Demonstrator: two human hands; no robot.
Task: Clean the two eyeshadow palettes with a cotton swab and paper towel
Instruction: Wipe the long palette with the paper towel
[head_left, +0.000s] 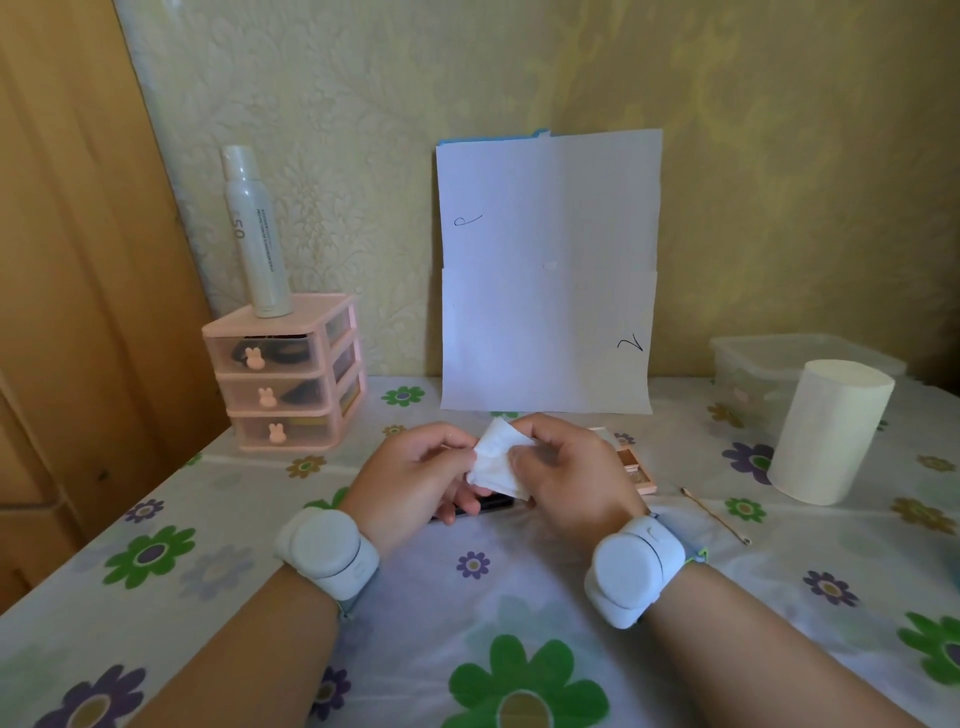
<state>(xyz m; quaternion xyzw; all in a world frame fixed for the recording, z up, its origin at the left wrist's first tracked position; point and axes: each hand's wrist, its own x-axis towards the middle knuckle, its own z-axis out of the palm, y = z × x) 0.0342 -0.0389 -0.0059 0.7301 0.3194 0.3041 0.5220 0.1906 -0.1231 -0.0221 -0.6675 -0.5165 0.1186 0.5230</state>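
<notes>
Left hand (415, 467) and right hand (566, 467) pinch a folded paper towel (496, 462) between curled fingers (524, 457) above the flowered surface (519, 597). A dark palette (483, 505) lies mostly hidden beneath them, with an open pink palette (631, 467) just right. A hard wipe could smear pigment across pans or nudge the cotton swab (717, 514). There is open room nearside; the paper roll (826, 431) crowds the right.

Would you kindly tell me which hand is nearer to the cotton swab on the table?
Right. The right hand sits just left of the cotton swab, not touching it; the left hand is farther left, beyond the right one. Both hold a paper towel piece.
</notes>
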